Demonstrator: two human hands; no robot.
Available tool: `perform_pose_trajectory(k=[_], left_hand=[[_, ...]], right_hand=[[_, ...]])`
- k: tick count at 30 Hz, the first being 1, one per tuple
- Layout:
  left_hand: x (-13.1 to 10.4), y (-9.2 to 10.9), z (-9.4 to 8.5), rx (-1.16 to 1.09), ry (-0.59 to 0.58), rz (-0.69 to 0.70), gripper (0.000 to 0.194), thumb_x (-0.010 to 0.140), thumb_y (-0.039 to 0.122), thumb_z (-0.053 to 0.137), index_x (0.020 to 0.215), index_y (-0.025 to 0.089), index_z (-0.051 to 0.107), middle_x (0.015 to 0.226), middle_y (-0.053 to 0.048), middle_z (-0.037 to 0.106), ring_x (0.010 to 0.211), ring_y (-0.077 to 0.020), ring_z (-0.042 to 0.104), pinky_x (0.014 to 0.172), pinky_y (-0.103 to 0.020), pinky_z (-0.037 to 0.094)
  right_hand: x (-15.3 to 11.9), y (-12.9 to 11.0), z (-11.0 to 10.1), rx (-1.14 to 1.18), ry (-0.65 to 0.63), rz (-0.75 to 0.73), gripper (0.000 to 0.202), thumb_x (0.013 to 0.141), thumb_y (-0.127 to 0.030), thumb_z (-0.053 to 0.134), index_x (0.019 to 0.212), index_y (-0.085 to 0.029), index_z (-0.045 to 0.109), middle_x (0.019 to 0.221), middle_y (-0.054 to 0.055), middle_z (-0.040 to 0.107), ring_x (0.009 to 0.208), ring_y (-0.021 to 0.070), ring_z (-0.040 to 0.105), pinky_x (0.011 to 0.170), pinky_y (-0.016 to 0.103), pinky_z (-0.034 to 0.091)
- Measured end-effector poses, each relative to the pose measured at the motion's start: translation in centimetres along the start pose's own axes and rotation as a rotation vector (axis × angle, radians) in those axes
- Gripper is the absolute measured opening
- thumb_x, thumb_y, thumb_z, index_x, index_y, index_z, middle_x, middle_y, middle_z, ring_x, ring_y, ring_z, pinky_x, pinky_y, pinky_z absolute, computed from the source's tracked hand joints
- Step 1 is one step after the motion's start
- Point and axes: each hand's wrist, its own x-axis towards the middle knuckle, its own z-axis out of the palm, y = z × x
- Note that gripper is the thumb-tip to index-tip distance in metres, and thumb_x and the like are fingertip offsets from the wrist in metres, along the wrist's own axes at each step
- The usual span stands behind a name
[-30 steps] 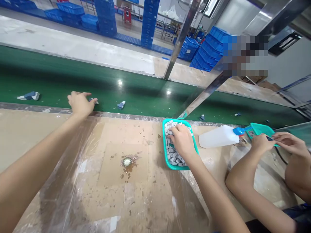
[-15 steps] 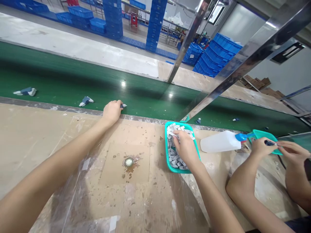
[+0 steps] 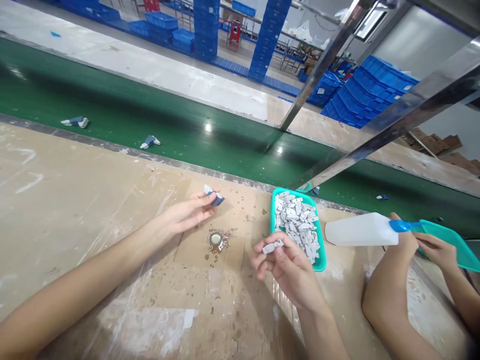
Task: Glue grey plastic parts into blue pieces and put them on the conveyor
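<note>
My left hand [image 3: 195,211] pinches a small dark-blue and white plastic part [image 3: 216,199] above the cardboard-covered bench [image 3: 146,265]. In my right hand [image 3: 283,262], between thumb and fingers, is a small light-grey plastic piece [image 3: 272,246]. Just behind that hand stands a teal basket [image 3: 321,262], full of similar grey pieces [image 3: 296,220]. A small round cap [image 3: 216,239], holding something pale, sits on the bench between my hands, with wet-looking spots around it.
A white squeeze bottle [image 3: 360,230] with a blue top lies right of the basket. Beyond it are a co-worker's hands [image 3: 437,250] and another teal basket [image 3: 450,240]. Blue-white parts [image 3: 150,142] rest on the green conveyor belt [image 3: 187,135]. A metal post [image 3: 348,150] rises behind the basket.
My left hand has come back from the belt with the blue and white part. My right hand has lifted out of the basket, holding a grey piece. The camera view has shifted.
</note>
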Motion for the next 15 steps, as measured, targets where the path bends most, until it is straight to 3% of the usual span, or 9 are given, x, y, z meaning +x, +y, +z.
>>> perform_pose_trajectory(k=[3, 6, 8, 10, 15], left_hand=[[-2.0, -1.2, -0.4, -0.129, 0.016, -0.055, 0.012, 0.078, 0.002, 0.07, 0.077, 0.014, 0.07, 0.079, -0.001, 0.069, 0.07, -0.0077, 0.066, 0.07, -0.014, 0.057], [-3.0, -2.3, -1.3, -0.138, -0.02, -0.075, 0.011, 0.076, 0.003, 0.074, 0.075, 0.013, 0.07, 0.08, -0.001, 0.069, 0.079, -0.0097, 0.067, 0.081, -0.016, 0.057], [-3.3, -2.8, -2.0, -0.14, -0.049, -0.074, 0.007, 0.076, 0.006, 0.074, 0.078, 0.012, 0.071, 0.084, -0.003, 0.069, 0.083, -0.0111, 0.067, 0.085, -0.017, 0.056], [-3.4, -3.0, -2.7, -0.153, -0.073, -0.065, 0.005, 0.078, 0.009, 0.073, 0.082, 0.011, 0.072, 0.087, -0.005, 0.07, 0.085, -0.0124, 0.067, 0.087, -0.019, 0.056], [-3.4, -2.2, -3.7, -0.153, -0.077, -0.035, 0.009, 0.078, 0.012, 0.074, 0.087, 0.012, 0.073, 0.085, -0.005, 0.069, 0.079, -0.0129, 0.066, 0.078, -0.022, 0.055]], right_hand=[[0.5, 2.2, 1.2, -0.209, 0.001, -0.04, 0.029, 0.095, -0.037, 0.05, 0.121, -0.026, 0.056, 0.085, 0.001, 0.059, 0.062, 0.0114, 0.057, 0.051, 0.024, 0.05], [1.3, 4.2, 2.0, -0.667, 0.098, -0.124, 0.04, 0.097, -0.032, 0.044, 0.135, -0.024, 0.049, 0.087, 0.003, 0.059, 0.067, 0.0126, 0.057, 0.061, 0.027, 0.053], [1.9, 5.4, 2.6, -0.93, 0.156, -0.218, 0.04, 0.097, -0.028, 0.042, 0.135, -0.022, 0.05, 0.094, 0.006, 0.062, 0.08, 0.0156, 0.062, 0.072, 0.03, 0.055], [2.4, 6.4, 3.2, -1.046, 0.203, -0.302, 0.04, 0.096, -0.024, 0.045, 0.135, -0.02, 0.049, 0.102, 0.008, 0.066, 0.088, 0.0164, 0.065, 0.079, 0.031, 0.055], [3.1, 8.4, 3.7, -1.131, 0.302, -0.467, 0.026, 0.088, -0.02, 0.061, 0.114, -0.019, 0.061, 0.099, 0.006, 0.072, 0.082, 0.0144, 0.068, 0.071, 0.026, 0.056]])
